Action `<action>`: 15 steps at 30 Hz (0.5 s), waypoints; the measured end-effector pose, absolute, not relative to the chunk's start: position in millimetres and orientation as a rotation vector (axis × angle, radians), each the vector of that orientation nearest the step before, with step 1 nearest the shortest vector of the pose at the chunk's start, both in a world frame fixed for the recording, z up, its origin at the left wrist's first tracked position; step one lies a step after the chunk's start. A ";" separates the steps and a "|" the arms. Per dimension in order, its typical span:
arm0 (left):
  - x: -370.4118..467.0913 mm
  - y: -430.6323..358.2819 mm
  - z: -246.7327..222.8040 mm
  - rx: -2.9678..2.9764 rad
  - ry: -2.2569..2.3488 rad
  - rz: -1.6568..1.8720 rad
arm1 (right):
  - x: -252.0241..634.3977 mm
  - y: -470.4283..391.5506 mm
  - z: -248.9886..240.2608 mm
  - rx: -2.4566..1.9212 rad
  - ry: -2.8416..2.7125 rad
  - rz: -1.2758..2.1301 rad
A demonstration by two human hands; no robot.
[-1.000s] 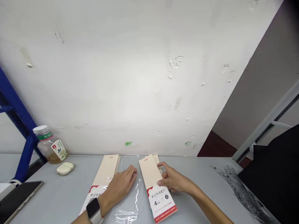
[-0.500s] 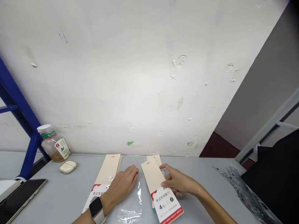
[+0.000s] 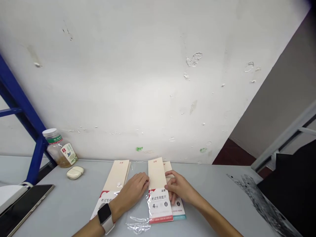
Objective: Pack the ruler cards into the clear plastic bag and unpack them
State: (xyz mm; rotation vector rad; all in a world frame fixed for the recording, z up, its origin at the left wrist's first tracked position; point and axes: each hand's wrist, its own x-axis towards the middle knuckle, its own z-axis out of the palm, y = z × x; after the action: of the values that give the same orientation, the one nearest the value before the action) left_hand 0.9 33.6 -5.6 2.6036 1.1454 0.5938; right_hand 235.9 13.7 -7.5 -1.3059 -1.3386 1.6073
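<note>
My right hand [image 3: 181, 187] pinches the right edge of a cream-and-white ruler-set card [image 3: 156, 174] with a red bottom band. A second ruler-set card [image 3: 179, 212] with a teal bottom band lies partly hidden behind it. My left hand [image 3: 135, 189], a watch on its wrist, rests with curled fingers over a clear plastic bag [image 3: 138, 223], knuckles close to the red-banded card's left edge. Its fingertips are hidden, so what they grip cannot be told. Left of this hand lies another red-marked card [image 3: 118, 174], its lower part covered by the hand and wrist.
The grey table [image 3: 209, 200] meets a scuffed white wall [image 3: 123, 82]. At left are a jar [image 3: 60, 149], a cream oval case [image 3: 75, 172], a phone [image 3: 24, 207] and a blue metal frame [image 3: 24, 95]. Crumpled clear plastic [image 3: 256, 194] and a black item [image 3: 291, 184] lie at right.
My right hand has brought the red-banded card left and straightened it, close against my left hand. More of the teal-banded card shows. The view has shifted slightly; my left hand stays over the bag.
</note>
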 end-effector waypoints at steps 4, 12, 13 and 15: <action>0.7 33.9 -9.2 2.602 1.150 0.622 | 228.0 16.2 -17.7 -1.355 -1.273 1.632; 2.1 34.3 -10.2 2.699 1.100 0.576 | 216.2 8.0 -13.9 -1.419 -1.163 1.664; 2.3 34.2 -9.8 2.715 1.087 0.572 | 214.0 6.6 -13.0 -1.418 -1.148 1.664; 2.5 33.6 -9.1 2.741 1.060 0.560 | 209.8 4.3 -12.0 -1.409 -1.124 1.665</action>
State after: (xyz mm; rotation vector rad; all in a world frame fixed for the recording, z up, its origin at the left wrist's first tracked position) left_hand 2.5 33.6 -9.1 2.7413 1.0597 0.5603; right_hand 209.8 4.3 -12.0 -1.4092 -1.1239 1.6648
